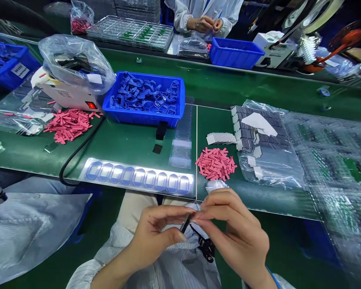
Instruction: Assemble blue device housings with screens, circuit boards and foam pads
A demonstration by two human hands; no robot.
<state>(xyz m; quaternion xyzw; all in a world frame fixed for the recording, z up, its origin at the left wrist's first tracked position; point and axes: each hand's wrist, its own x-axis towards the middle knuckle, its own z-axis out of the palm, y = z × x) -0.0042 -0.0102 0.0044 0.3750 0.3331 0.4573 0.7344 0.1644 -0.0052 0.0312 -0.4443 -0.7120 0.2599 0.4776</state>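
Note:
My left hand (156,233) and my right hand (234,233) meet over my lap, below the table's front edge. Both pinch a small thin dark piece (185,223) between thumb and fingertips. Just ahead on the green table lies a clear tray strip (138,177) with several blue oval parts in its pockets. A heap of pink strips (215,163) lies to its right, with a small white stack (221,138) behind it. A blue bin (146,116) full of blue plastic frames stands further back. Two small black pieces (159,136) lie in front of the bin.
A second pile of pink strips (67,125) and a white device (69,94) under a plastic bag sit at left. Bagged grey parts (264,140) and clear trays (333,160) fill the right. Across the belt, another person's hands (204,24) work near a blue bin (234,52).

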